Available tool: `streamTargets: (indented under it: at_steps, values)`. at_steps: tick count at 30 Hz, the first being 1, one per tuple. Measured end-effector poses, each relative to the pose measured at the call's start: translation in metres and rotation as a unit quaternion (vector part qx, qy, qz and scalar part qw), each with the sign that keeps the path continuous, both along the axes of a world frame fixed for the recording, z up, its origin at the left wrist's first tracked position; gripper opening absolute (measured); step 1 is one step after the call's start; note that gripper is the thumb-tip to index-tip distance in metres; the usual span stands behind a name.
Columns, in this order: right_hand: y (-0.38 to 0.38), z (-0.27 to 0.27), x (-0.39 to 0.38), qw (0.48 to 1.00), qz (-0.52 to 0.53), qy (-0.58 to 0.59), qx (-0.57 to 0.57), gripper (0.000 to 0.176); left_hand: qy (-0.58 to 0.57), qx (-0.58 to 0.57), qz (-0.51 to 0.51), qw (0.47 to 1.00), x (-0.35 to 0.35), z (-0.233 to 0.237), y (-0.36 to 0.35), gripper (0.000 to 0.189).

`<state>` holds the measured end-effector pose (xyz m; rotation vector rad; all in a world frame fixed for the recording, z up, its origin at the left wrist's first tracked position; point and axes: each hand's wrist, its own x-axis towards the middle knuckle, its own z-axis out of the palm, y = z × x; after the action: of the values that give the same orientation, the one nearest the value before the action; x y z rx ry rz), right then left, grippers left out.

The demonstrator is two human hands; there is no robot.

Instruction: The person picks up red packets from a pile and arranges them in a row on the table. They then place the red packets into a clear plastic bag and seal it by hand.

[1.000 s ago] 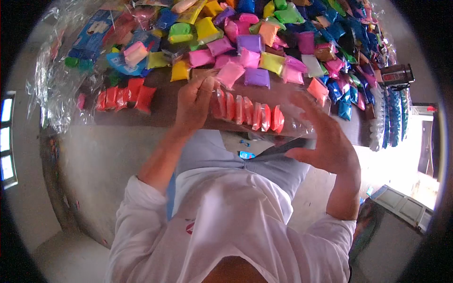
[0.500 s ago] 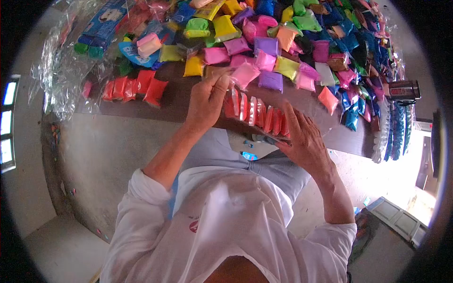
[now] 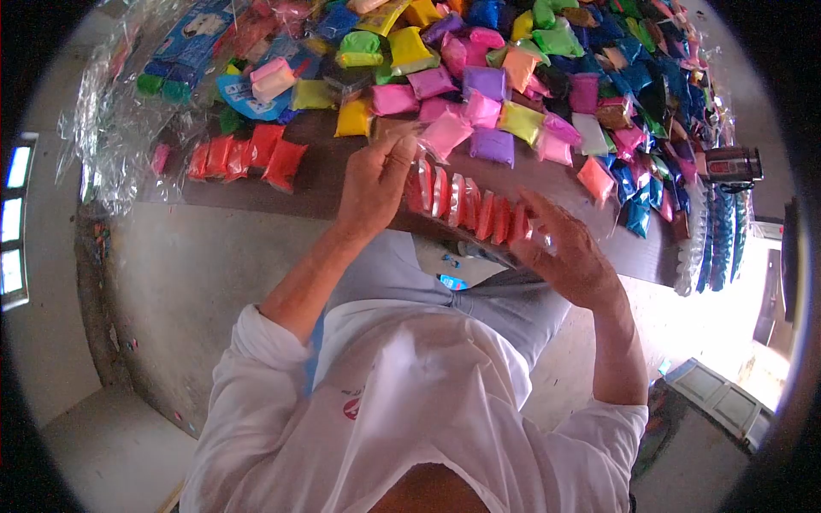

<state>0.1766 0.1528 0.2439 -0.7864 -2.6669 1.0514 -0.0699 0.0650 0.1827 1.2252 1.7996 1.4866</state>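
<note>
A row of small red packets (image 3: 466,203) stands on edge near the front of the dark table, with clear plastic film (image 3: 419,158) around its left end. My left hand (image 3: 376,181) is closed there, thumb and forefinger pinching the film. At the row's other end, my right hand (image 3: 571,255) curves around the last red packet, thumb on the near side and fingers on the far side. A shiny bit of film shows within this hand. Just beyond the row lie a pink packet (image 3: 446,135) and a purple packet (image 3: 492,147).
Another group of red packets (image 3: 248,157) lies to the left on the table (image 3: 329,175). Behind, a large heap of colourful packets (image 3: 505,85) spreads across. Crumpled clear plastic (image 3: 107,128) hangs at the left edge. A dark cylindrical object (image 3: 731,164) sits at the right edge.
My right hand has gone from nearly straight fingers beside the row to curved ones around its right end. My left hand keeps its pinch in the same place.
</note>
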Motion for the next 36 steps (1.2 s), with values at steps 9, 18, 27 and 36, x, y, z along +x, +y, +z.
streamTargets:
  at_steps: [9, 18, 27, 36]
  values:
    - [0.007, 0.009, -0.01, 0.994, -0.003, -0.096, 0.054, 0.06, 0.017, -0.01, -0.007, 1.0, -0.001, 0.007, -0.002, 0.034]
    - [0.016, -0.002, -0.003, 0.987, -0.082, -0.032, -0.137, 0.042, 0.004, -0.01, 0.001, 1.0, 0.0, 0.001, -0.003, 0.034]
    - [0.013, 0.003, 0.0, 0.994, -0.005, -0.085, -0.063, 0.064, -0.023, -0.05, -0.007, 0.998, 0.0, 0.007, -0.006, 0.032]
    - [0.003, -0.002, -0.012, 0.988, -0.037, -0.15, -0.03, 0.059, 0.004, -0.015, 0.002, 1.0, 0.002, 0.005, -0.005, 0.03]
